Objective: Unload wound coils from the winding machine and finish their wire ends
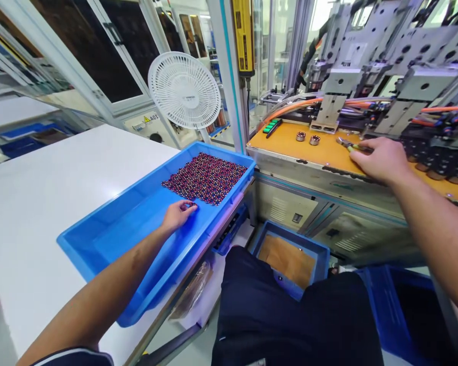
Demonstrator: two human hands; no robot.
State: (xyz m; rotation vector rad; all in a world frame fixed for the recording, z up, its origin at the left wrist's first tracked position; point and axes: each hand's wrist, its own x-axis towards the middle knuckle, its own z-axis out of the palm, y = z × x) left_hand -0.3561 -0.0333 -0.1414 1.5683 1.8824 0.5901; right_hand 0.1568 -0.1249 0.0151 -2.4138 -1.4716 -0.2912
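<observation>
My left hand (176, 214) reaches into a long blue tray (110, 223), at the near edge of a spread of small round dark-and-red parts (208, 178). Its thumb and fingers are closed in a pinch with a small dark part at the tips, partly hidden. Over the orange machine bench (290, 144), my right hand (385, 160) is closed around the handles of a pair of pliers (344, 143), whose jaws point left and away. Two round metal pieces, a nearer one (315, 140) and another (301, 136), stand left of the pliers.
Metal machine fixtures (339, 84) rise behind the bench, with rows of dark cylinders (438, 157) at right. A green block and a black pen (274, 128) lie at the bench's left end. A white fan (185, 90) stands behind the tray. Below is a blue bin (322, 259).
</observation>
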